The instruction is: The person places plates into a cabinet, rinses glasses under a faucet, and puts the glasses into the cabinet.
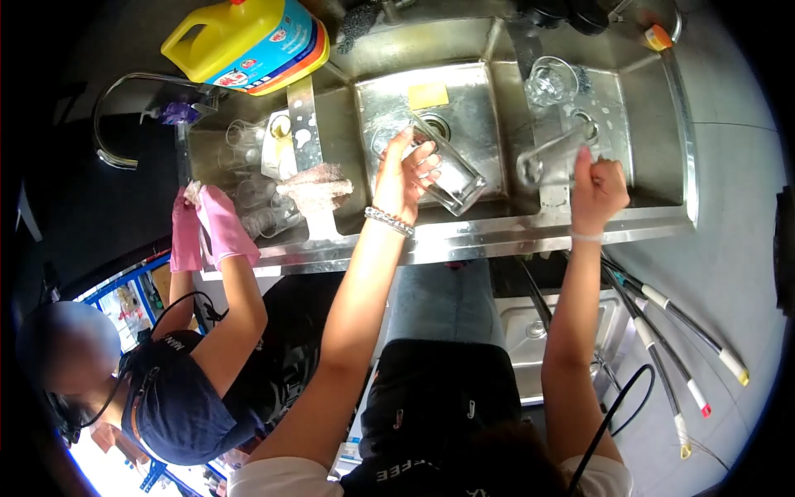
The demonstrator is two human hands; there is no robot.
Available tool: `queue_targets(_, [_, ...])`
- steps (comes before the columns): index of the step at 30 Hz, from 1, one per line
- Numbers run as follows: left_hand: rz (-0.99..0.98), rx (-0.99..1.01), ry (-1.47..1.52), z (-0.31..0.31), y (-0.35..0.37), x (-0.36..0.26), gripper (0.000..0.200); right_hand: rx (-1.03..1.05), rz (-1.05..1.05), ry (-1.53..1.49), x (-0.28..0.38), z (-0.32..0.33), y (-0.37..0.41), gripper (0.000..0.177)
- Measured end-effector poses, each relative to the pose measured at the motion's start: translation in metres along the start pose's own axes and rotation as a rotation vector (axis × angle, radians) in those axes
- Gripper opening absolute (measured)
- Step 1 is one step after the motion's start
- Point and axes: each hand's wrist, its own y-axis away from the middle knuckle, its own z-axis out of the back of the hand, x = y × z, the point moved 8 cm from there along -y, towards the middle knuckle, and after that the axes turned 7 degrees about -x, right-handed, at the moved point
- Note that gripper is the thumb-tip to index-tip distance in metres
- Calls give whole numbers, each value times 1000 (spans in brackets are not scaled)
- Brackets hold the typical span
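Note:
My left hand (403,176), a bracelet at its wrist, is closed around a tall clear glass (460,184), tilted over the middle sink basin. Over the right basin, my right hand (598,192) has curled fingers with the thumb near the base of another clear glass (551,157) lying tilted there. Whether the right fingers grip anything is hidden. Farther back in that basin is a round glass vessel (551,81). A yellow sponge or cloth (428,95) lies by the drain in the middle basin.
On the left, a co-worker in pink gloves (217,224) reaches to the left basin, which holds several glasses (252,195). A wet cloth (316,189) rests on the divider. A yellow detergent jug (248,45) stands behind. Long-handled poles (662,331) lie at right.

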Motion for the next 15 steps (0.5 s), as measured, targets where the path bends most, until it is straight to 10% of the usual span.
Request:
queue_targets(3, [69, -108, 53, -1, 7, -2, 63, 88, -668, -377, -32, 13, 12, 52])
queue_targets(15, [360, 216, 455, -24, 47, -5, 61, 654, -1814, -1231, 11, -55, 92, 49])
